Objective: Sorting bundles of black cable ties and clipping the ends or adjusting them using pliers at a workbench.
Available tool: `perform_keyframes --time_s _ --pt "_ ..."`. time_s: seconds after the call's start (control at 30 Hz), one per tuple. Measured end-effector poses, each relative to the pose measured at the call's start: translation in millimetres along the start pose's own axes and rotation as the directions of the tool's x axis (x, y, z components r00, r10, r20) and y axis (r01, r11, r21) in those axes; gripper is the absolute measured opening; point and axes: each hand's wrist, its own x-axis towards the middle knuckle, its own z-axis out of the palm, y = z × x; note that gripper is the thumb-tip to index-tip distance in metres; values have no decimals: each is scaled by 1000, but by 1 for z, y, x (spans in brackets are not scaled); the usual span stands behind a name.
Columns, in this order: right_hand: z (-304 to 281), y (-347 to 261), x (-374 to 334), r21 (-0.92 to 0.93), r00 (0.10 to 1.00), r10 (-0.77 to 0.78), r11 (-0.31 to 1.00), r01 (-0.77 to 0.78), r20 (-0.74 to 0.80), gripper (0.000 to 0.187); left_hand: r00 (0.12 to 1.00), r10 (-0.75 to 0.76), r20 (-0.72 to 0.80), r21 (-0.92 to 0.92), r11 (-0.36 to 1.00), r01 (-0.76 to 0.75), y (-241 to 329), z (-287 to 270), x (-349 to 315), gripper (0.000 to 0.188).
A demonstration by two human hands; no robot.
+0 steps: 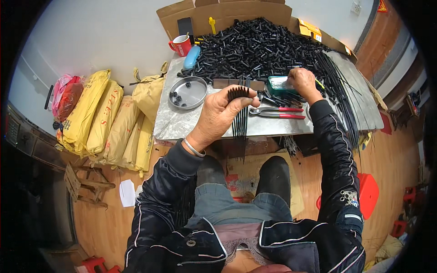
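Observation:
My left hand (pixel 217 113) is raised over the front of the metal table, with thumb and fingers closed on a row of small black pieces (pixel 238 93) lined up side by side like comb teeth. Thin black rods (pixel 240 125) stretch below it past the table's front edge. At the rim of a green box (pixel 276 86) with pale contents is my right hand (pixel 302 83), its fingers curled together; whatever they hold is hidden. Between the hands lie red-handled pliers (pixel 282 113). A round metal dish (pixel 188 93) with a few black bits sits to the left.
A large heap of short black parts (pixel 259 50) covers the table's back, edged by cardboard (pixel 246 12). Long black rods (pixel 339 91) lie at the right. A red mug (pixel 182 45) and blue case (pixel 191 58) stand back left. Yellow sacks (pixel 104 118) lean on the wall.

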Motion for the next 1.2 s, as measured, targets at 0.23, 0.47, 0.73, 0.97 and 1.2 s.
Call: perform_keyframes --time_s 0.23,0.47,0.73,0.97,1.2 --pt "-86 -86 -24 754 978 35 643 134 -204 12 999 -21 -25 -49 999 20 -5 2 5 21" --pt "-138 -146 -57 624 857 -203 610 489 -474 10 998 -10 -65 -80 997 4 -7 8 8 21" --pt "-139 -151 -56 725 934 -156 594 348 -321 12 996 11 -86 -31 999 -14 -3 9 6 20" --pt "-143 -151 -55 674 910 -213 616 408 -356 13 998 17 -63 11 1000 -17 -2 10 7 18" --pt "-142 -150 -56 661 897 -200 617 427 -393 13 997 44 -65 4 999 -43 -7 9 7 18"
